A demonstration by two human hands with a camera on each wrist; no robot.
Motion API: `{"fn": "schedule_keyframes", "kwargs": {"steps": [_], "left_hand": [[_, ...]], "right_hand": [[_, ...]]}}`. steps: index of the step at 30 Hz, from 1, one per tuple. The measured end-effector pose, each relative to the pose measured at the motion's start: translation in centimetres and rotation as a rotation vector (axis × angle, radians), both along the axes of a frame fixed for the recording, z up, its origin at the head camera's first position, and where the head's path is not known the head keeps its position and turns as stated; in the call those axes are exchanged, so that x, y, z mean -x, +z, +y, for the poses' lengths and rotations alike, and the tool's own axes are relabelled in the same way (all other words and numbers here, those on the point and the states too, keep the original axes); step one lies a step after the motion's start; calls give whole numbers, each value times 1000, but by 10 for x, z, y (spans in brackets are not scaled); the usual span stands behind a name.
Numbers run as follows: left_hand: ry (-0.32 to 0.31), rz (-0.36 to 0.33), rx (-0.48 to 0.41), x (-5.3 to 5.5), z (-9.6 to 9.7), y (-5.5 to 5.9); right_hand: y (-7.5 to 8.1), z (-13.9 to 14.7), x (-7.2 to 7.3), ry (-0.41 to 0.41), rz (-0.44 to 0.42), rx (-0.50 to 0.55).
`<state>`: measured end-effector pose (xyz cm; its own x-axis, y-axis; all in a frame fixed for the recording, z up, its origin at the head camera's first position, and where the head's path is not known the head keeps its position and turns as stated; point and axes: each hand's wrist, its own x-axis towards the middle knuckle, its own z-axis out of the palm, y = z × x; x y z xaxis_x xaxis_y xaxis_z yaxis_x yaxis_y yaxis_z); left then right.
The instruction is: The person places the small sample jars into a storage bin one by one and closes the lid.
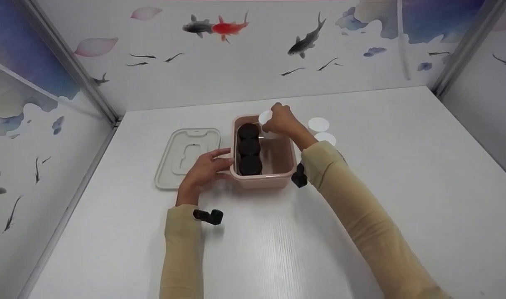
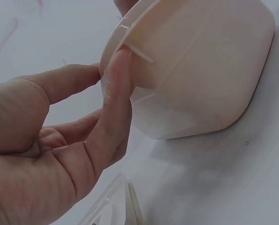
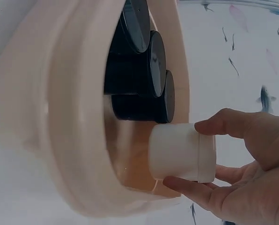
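A pink plastic box (image 1: pixel 263 182) stands uncovered on the table. Three black-lidded jars (image 1: pixel 249 147) line its left side. My left hand (image 1: pixel 205 168) grips the box at its left rim; up close, in the left wrist view, the fingers (image 2: pixel 112 89) press under the lip. Over the box's far right corner, my right hand (image 1: pixel 282 120) holds a white jar (image 3: pixel 177 152). In the right wrist view, thumb and fingers span that jar's lidded end, and its base points into the box beside the black jars.
Two more white jars (image 1: pixel 318 124) stand on the table just right of the box, one partly behind the right forearm. A pale grey lid (image 1: pixel 169 166) lies flat to the left, partly under the left hand. Fish-patterned panels (image 1: pixel 253 62) rise behind the table and at its sides.
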<state>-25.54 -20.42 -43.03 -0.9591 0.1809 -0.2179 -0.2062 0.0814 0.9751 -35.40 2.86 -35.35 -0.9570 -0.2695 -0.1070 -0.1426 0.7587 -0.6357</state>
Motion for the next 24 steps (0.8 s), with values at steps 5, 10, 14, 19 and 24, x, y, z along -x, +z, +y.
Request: {"fn": "schedule_keyframes", "kwargs": {"steps": [5, 10, 14, 19, 24], "left_hand": [[-6, -1, -14, 0, -2, 0], [-9, -9, -8, 1, -2, 1], [-1, -11, -21, 1, -1, 2], [4, -21, 13, 0, -1, 1], [6, -22, 24, 0, -1, 1]], "right_hand": [[-4, -9, 4, 11, -20, -48], [-6, -14, 8, 38, -11, -124], [-8, -16, 8, 54, -12, -198], [-11, -18, 5, 68, -29, -262], [-14, -20, 1, 48, -85, -224]]}}
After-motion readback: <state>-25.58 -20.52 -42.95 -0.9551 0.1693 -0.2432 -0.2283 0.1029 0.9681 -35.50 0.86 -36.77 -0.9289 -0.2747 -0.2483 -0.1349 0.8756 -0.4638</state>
